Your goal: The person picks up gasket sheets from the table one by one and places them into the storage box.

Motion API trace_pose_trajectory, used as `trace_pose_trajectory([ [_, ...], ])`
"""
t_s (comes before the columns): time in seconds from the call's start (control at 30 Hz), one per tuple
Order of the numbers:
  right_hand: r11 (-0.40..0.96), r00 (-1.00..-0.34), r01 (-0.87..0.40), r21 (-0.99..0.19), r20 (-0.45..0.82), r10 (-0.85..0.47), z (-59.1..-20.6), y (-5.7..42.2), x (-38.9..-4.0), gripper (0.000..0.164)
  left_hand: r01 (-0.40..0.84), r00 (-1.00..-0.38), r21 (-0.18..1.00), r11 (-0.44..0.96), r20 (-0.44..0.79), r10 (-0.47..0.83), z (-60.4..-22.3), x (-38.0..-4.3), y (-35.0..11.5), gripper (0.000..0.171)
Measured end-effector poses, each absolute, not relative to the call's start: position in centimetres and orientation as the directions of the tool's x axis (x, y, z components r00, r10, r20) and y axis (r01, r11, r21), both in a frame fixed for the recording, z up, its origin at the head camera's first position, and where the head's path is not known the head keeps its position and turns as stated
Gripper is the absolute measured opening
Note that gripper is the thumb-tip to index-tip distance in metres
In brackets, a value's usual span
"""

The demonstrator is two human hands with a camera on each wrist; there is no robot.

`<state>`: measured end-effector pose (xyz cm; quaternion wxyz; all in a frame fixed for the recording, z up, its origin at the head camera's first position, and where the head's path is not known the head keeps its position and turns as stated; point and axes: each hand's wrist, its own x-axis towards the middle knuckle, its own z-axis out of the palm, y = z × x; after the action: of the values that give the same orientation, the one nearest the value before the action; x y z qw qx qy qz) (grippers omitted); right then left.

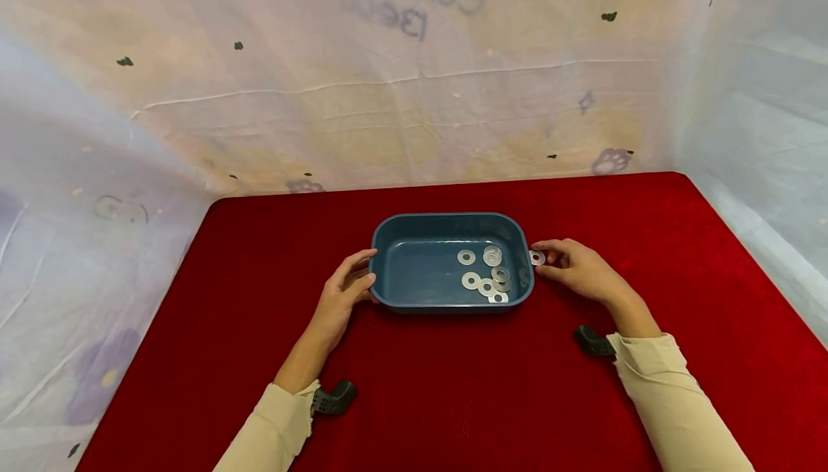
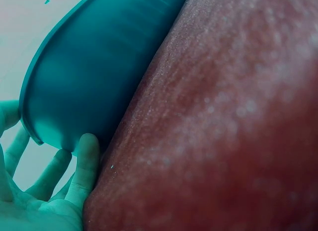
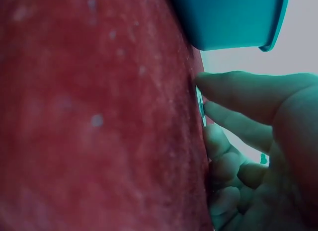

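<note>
A blue-grey rectangular tray [image 1: 420, 307] stands on the red cloth. Several flat metal washers lie in its right half, such as this washer [image 1: 466, 257]. At the tray's left end, the left hand [image 1: 341, 289] touches the rim and outer wall with spread fingers [image 2: 87, 159]. Just outside the tray's right end, one more washer [image 1: 537, 257] lies almost flat at the cloth. The right hand [image 1: 576, 267] pinches this washer by its edges between thumb and fingers. The right wrist view shows the washer [image 3: 200, 108] edge-on at the fingertips.
Red cloth [image 1: 453, 386] covers the table around the tray. Pale printed sheets [image 1: 414, 113] hang behind the table and along both sides. A dark wrist camera [image 1: 335, 398] sticks out from the left sleeve, and another dark camera [image 1: 594, 343] from the right.
</note>
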<state>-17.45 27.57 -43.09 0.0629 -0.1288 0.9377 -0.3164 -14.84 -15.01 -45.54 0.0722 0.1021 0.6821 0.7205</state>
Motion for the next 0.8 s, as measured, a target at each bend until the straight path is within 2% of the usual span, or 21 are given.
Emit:
trace_pose_trajectory([
  [0.8,0.748,-0.968,-0.161,-0.644,-0.043,-0.246,-43.13,27.77,-17.30,0.032,0.045,-0.966,0.996,-0.073,0.062,0.253,-45.61,-14.85,-15.04,0.047],
])
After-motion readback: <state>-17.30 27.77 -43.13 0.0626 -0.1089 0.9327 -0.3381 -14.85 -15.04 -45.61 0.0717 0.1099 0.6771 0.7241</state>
